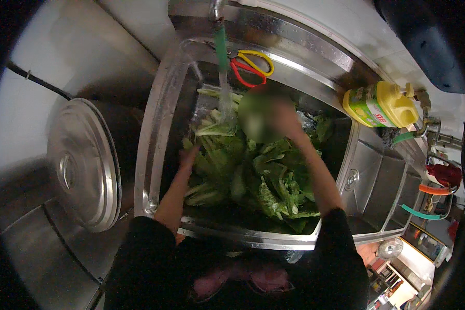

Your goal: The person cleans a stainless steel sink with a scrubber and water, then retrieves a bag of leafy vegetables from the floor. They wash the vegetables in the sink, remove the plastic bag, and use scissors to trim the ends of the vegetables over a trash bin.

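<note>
Loose leafy greens (232, 170), most like lettuce, fill much of a deep stainless steel sink (252, 228). At the left side of the pile, my left hand (190, 153) is down among the leaves, its fingers mostly hidden. My right hand (286, 116) reaches over the back of the pile; a blurred patch covers its fingers and whatever is at them. Water (225, 97) runs from a green hose end (221, 48) on the tap onto pale leaf stalks near my left hand. Scissors with one red and one yellow handle (255, 66) lie on the sink's back ledge.
A large lidded metal pot (87, 166) stands left of the sink. To the right are a yellow detergent jug (379, 104) and a second sink basin (366, 174). Another tap (430, 126) with a green hose end is behind that basin. A fan (389, 248) stands farther right.
</note>
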`<state>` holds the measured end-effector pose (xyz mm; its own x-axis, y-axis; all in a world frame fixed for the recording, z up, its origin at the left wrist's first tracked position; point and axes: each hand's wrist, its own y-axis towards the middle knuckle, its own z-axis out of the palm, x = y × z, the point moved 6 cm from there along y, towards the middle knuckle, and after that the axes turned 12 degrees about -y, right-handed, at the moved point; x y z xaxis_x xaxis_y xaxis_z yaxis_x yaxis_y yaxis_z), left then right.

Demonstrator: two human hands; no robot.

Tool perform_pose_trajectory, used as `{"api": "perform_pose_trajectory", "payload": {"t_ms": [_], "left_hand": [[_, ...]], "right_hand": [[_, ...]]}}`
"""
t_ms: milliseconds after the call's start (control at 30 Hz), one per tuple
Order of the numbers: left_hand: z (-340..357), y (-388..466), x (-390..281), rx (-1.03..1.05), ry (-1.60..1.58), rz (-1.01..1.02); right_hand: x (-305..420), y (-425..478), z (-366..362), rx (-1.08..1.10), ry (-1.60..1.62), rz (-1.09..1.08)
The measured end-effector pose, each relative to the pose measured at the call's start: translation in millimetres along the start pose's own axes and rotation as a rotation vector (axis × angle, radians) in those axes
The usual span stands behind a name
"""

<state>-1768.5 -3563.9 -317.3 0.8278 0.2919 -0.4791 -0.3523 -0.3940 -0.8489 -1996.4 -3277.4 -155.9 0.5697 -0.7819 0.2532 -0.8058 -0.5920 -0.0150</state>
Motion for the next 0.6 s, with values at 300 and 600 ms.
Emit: {"api": "perform_pose_trajectory", "payload": {"t_ms": [300,600], "left_hand": [[68,10,-20,0.231,0.023,0.058],[155,-107,-192,0.494,0.293,0.519]], "right_hand": [[41,-34,94,0.154,0.162,0.315],[-40,-135,41,0.085,0.670,0.874]]}}
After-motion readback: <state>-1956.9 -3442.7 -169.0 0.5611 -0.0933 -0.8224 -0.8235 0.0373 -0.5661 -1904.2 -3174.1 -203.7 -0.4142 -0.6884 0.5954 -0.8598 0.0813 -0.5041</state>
